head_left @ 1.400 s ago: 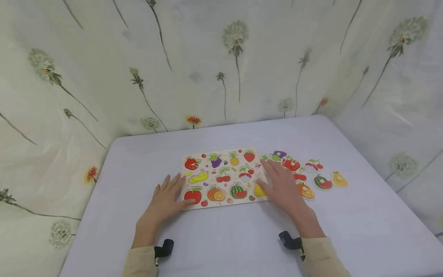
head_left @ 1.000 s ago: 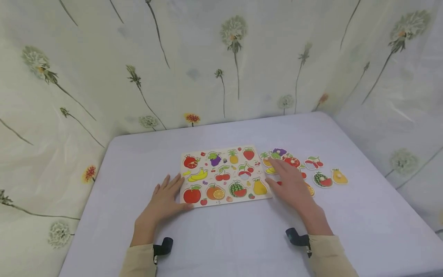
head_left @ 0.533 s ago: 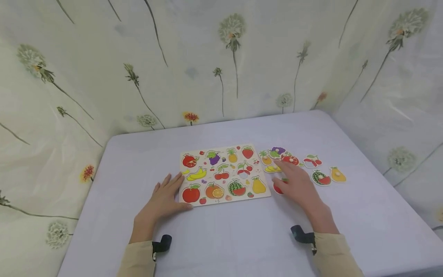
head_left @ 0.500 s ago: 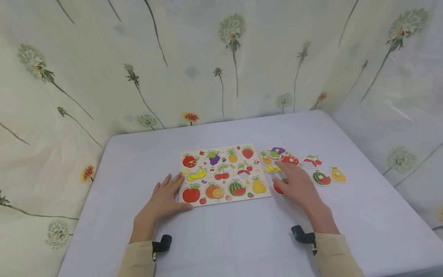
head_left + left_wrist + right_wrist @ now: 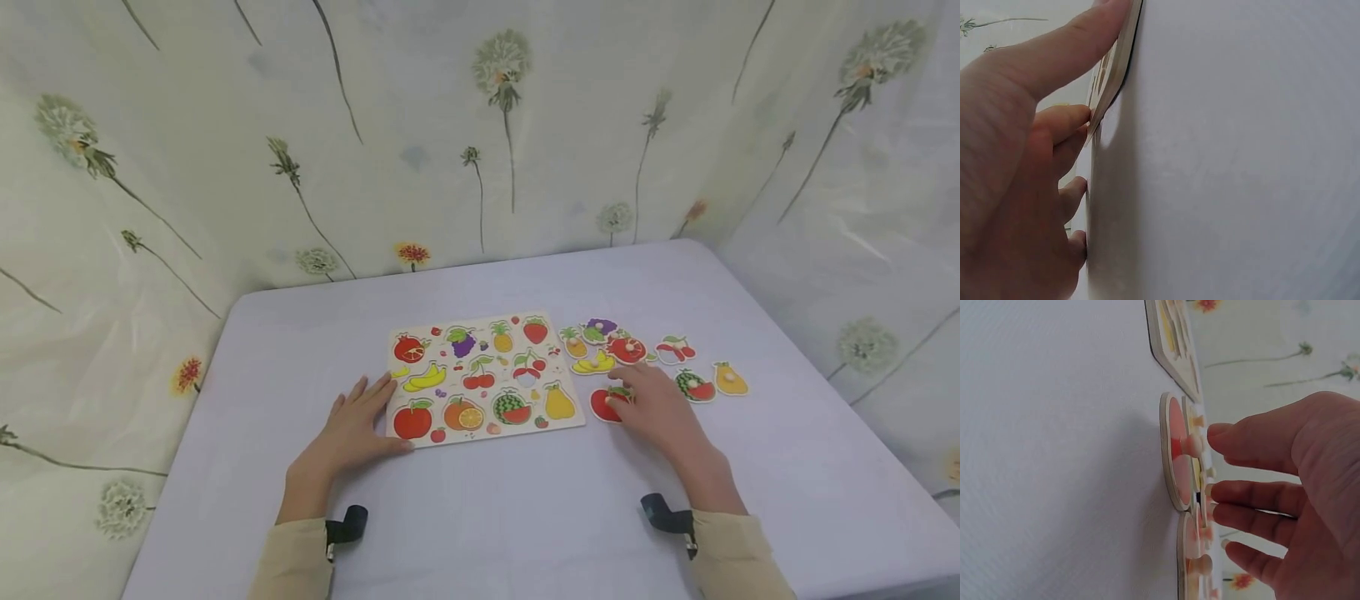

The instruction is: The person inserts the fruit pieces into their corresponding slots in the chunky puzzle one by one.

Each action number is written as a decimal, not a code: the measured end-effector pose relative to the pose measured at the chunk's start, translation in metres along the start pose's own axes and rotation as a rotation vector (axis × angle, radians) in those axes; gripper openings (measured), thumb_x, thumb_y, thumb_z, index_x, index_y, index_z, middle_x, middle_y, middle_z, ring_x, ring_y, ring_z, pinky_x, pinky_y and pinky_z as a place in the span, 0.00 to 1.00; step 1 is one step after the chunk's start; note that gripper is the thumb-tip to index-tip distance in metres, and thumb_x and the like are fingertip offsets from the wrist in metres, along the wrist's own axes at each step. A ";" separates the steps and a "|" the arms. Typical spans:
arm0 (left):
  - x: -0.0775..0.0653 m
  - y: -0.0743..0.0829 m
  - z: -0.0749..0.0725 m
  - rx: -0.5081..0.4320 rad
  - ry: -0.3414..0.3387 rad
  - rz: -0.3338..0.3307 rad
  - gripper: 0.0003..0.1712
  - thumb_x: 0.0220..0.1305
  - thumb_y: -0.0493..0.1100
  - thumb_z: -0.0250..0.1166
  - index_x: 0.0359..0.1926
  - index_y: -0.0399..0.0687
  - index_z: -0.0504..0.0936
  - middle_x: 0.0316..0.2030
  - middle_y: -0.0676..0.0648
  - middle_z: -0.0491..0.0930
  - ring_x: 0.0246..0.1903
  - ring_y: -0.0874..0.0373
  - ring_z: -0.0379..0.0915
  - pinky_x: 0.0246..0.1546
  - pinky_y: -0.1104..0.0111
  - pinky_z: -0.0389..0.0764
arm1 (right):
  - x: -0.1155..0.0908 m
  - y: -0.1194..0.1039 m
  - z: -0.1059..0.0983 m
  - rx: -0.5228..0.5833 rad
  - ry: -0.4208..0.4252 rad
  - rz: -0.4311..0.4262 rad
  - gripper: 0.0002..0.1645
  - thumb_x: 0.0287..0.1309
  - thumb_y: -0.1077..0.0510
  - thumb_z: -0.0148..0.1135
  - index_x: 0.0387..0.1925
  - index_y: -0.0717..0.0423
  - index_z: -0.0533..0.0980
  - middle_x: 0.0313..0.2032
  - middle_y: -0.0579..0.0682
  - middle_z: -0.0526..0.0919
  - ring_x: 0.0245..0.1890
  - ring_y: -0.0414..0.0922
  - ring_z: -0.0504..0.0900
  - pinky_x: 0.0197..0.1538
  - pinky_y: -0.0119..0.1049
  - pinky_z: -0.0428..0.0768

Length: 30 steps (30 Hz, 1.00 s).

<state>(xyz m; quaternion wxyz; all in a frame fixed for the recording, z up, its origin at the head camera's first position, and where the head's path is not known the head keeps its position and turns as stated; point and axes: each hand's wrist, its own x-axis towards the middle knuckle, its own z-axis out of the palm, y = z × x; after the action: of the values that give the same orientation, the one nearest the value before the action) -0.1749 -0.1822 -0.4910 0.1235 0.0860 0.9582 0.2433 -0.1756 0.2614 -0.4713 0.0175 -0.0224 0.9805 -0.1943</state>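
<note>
My left hand (image 5: 352,429) lies relaxed, with the thumb on the near left corner of the fruit board (image 5: 454,382) and the fingers fanned along its left side. The fingers are fairly straight and grip nothing; I judge that their light touch is there to steady the board. It lies flat on the cloth-covered tabletop (image 5: 487,517) straight in front of me, a placing that lets either arm reach any part of it.

My right hand (image 5: 660,408) is just to the right of the board, at the apple piece (image 5: 602,406). The thumb and fingers are gently bent and well parted, and they have hold of nothing: the right wrist view shows a gap between my thumb and the wooden knob (image 5: 1194,445). That knob stands up from the flat face, so it probably gives my fingertips an easier purchase than the thin rim would.

Beyond that hand the banana piece (image 5: 595,363), pineapple piece (image 5: 573,344), grape piece (image 5: 597,332) and pomegranate piece (image 5: 626,349) bunch close together, picture side up, so their knobs are reachable. The watermelon piece (image 5: 695,387) and pear piece (image 5: 730,380) sit farther right, side by side. Having the loose pieces on this side seems to suit my right hand, while my left minds the board.
</note>
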 end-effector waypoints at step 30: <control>-0.002 0.000 -0.002 -0.023 0.001 -0.008 0.64 0.43 0.65 0.76 0.78 0.60 0.54 0.79 0.54 0.50 0.79 0.44 0.33 0.77 0.40 0.38 | 0.010 -0.009 0.006 0.009 -0.080 -0.021 0.11 0.56 0.59 0.68 0.42 0.55 0.81 0.34 0.50 0.80 0.37 0.47 0.74 0.40 0.39 0.80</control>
<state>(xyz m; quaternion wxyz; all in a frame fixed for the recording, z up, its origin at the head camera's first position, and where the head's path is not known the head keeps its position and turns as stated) -0.1735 -0.1839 -0.4886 0.1249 0.0804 0.9558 0.2536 -0.1849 0.2501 -0.4740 0.0549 -0.0403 0.9779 -0.1977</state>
